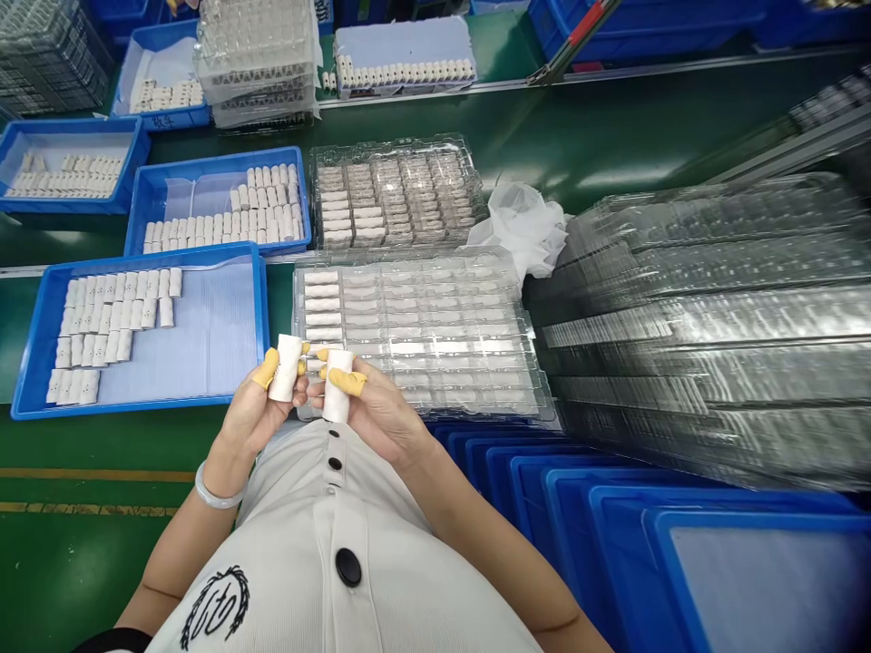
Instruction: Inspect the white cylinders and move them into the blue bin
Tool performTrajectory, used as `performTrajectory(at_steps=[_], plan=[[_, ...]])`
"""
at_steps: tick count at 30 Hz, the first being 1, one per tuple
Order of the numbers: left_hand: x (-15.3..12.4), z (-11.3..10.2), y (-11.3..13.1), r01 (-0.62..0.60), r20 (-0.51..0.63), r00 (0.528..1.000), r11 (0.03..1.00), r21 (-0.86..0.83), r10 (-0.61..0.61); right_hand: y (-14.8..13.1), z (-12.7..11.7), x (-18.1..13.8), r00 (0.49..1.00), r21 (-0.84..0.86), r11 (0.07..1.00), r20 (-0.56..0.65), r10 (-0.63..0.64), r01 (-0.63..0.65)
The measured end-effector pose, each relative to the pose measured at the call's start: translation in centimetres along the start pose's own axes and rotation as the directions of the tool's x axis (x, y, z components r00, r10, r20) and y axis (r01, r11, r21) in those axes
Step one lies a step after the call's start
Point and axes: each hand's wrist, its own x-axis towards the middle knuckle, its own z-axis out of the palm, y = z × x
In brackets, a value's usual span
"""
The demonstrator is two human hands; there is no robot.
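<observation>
Each hand grips a white piece — left hand (255, 413), right hand (371, 408) — the clear tray (435, 326) just beyond them.

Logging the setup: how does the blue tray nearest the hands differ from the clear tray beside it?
The blue tray is opaque and flat-floored; the clear tray is see-through, moulded into pockets. White parts crowd the blue tray's left part, but form one column at the clear tray's left edge. Both sit on the green surface.
</observation>
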Motion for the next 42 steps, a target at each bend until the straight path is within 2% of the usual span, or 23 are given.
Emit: performTrajectory(at_steps=[12,19,24,27,28,30,32,34,37,42], plan=[[0.2,0.6,0.2,0.034,-0.121,0.992,0.998,-0.059,-0.041,-0.4,0.3,0.7,0.999,0.080,0.997,-0.041,-0.007,0.010],[0.7,0.3,-0.5,0.007,-0.148,0.989,0.999,0.047,0.000,-0.3,0.6,1.0,0.999,0.033,0.999,-0.016,-0.035,0.036],[1.4,-0.1,-1.9,-0.082,-0.114,0.988,0.973,0.215,0.108,1.0,-0.4,2.4,0.994,-0.099,0.994,-0.094,-0.059,0.050],[2.1,-0.2,-2.6,-0.077,-0.152,0.980,0.947,0.312,0.129,2.0,-1.9,3.9,0.988,-0.303,0.950,-0.105,-0.113,0.077],[2.4,-0.4,-2.7,-0.066,-0.159,0.979,0.935,0.348,0.128,2.3,-2.5,4.4,0.986,-0.431,0.898,-0.092,-0.142,0.090],[3.1,-0.9,-2.7,-0.050,-0.170,0.976,0.905,0.423,0.134,2.5,-4.0,5.5,0.980,-0.678,0.727,-0.045,-0.194,0.113],[3.8,-1.8,-2.5,-0.044,-0.206,0.964,0.868,0.494,0.166,2.4,-5.6,6.5,0.974,-0.826,0.550,-0.010,-0.228,0.120],[4.3,-3.0,-2.0,-0.053,-0.265,0.937,0.840,0.540,0.230,2.3,-7.0,7.3,0.969,-0.898,0.427,-0.004,-0.248,0.106],[4.5,-5.0,-0.8,-0.065,-0.312,0.906,0.821,0.567,0.287,2.7,-8.4,7.9,0.968,-0.982,0.159,0.056,-0.246,0.097],[4.0,-7.8,1.3,-0.059,-0.345,0.878,0.792,0.608,0.331,4.9,-8.7,7.7,0.972,-0.950,-0.276,0.189,-0.139,0.145]])
